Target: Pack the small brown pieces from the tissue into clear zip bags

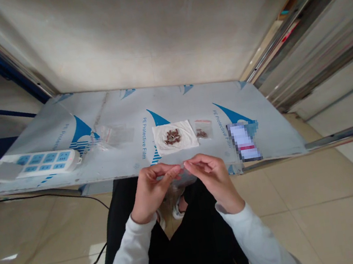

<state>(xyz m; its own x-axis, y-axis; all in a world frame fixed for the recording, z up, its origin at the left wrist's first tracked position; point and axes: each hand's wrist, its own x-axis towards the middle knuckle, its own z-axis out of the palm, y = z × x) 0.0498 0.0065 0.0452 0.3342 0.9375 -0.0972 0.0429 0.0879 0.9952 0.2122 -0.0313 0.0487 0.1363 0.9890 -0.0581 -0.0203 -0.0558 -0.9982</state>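
Observation:
A small clear plastic bag (186,178) hangs just off the table's front edge, pinched along its top by both hands. My left hand (156,186) grips it with thumb and forefinger, and my right hand (212,179) does the same close beside it. Whether anything is inside the bag I cannot make out. Behind the hands, a pile of small brown screw-like pieces (172,137) lies on a white cloth or tissue (189,141). Right of that is a small zip bag (203,129) with a few brown pieces in it.
Several flat clear bags (110,135) lie left of the cloth on the film-covered table (127,162). A white power strip (67,160) sits at the left end. Towards the right lies a phone (244,141). A wall panel (147,34) closes off the back.

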